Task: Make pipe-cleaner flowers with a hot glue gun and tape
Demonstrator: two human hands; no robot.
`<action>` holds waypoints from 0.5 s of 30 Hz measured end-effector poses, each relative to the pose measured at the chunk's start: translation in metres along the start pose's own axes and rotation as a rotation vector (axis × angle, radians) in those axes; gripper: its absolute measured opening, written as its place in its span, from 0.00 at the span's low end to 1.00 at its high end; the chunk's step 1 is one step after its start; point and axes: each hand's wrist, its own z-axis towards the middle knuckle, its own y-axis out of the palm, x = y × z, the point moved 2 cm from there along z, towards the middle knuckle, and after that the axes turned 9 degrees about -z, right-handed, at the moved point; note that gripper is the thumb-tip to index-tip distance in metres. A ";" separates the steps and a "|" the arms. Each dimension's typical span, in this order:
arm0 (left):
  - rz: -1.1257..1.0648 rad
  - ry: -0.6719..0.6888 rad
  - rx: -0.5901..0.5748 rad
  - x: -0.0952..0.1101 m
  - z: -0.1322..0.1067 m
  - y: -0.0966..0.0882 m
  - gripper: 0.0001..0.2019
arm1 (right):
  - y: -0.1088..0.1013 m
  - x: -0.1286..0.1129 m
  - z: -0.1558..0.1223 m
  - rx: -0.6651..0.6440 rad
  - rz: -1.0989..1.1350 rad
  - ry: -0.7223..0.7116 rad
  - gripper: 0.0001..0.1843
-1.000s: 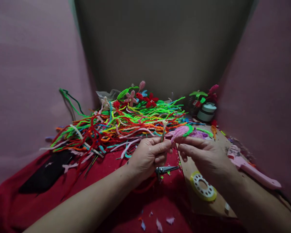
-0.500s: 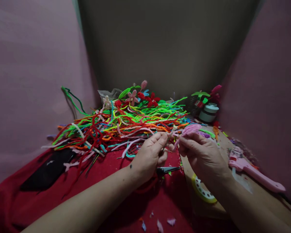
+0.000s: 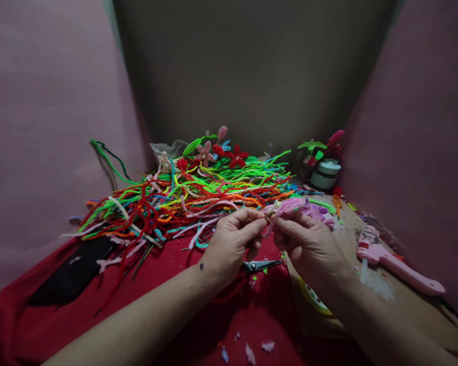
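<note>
The pink pipe-cleaner piece (image 3: 290,205) is held just above the red cloth (image 3: 80,315), before a heap of coloured pipe cleaners (image 3: 183,195) — pink walls on either side. The left hand (image 3: 232,243) pinches its pale stem end with fingertips closed; the right hand (image 3: 309,246) pinches the fuzzy part, and their fingertips nearly meet.

Pink fuzzy petal (image 3: 290,205), a looped pipe cleaner, lies nearly level and raised just beyond the scissors (image 3: 260,265), tip pointing right. Its thin pale stem (image 3: 272,209) slants above the scissors, pinched between left hand (image 3: 232,239) and right hand (image 3: 309,244).
</note>
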 end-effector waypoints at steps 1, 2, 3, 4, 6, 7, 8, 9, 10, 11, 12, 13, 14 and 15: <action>-0.007 0.013 0.003 0.000 0.001 -0.001 0.07 | 0.000 0.001 0.000 -0.009 -0.003 -0.004 0.06; -0.011 0.024 0.005 0.000 0.001 -0.001 0.07 | -0.001 0.003 0.000 -0.012 -0.005 -0.006 0.06; -0.011 0.035 0.007 0.000 0.002 -0.002 0.07 | -0.001 0.004 0.000 -0.015 -0.006 -0.003 0.06; -0.006 0.047 0.010 -0.001 0.003 -0.002 0.06 | -0.002 0.005 0.000 -0.019 -0.006 0.000 0.06; 0.016 0.073 0.008 -0.001 0.004 -0.002 0.06 | -0.002 0.008 0.000 -0.031 -0.007 0.011 0.07; 0.032 0.086 0.003 -0.001 0.004 -0.002 0.06 | -0.002 0.009 0.000 -0.036 -0.010 0.015 0.07; 0.049 0.097 -0.002 -0.001 0.004 -0.001 0.06 | -0.002 0.010 0.000 -0.040 -0.013 0.016 0.07; 0.062 0.106 -0.005 -0.001 0.004 -0.001 0.06 | -0.002 0.010 0.000 -0.039 -0.013 0.014 0.07; 0.072 0.113 -0.008 -0.001 0.004 -0.001 0.06 | -0.002 0.010 0.000 -0.034 -0.009 0.011 0.07; 0.077 0.117 -0.011 -0.001 0.004 -0.001 0.06 | -0.002 0.010 0.000 -0.030 -0.005 0.009 0.07; 0.078 0.118 -0.013 -0.002 0.004 -0.001 0.05 | -0.001 0.010 0.000 -0.024 0.001 0.006 0.07; 0.079 0.116 -0.014 -0.002 0.004 -0.002 0.05 | -0.001 0.009 0.000 -0.018 0.005 0.005 0.07; 0.078 0.114 -0.016 -0.003 0.004 -0.002 0.05 | -0.001 0.009 0.000 -0.013 0.006 0.005 0.07; 0.077 0.112 -0.018 -0.003 0.004 -0.002 0.05 | 0.000 0.009 0.000 -0.007 0.005 0.005 0.07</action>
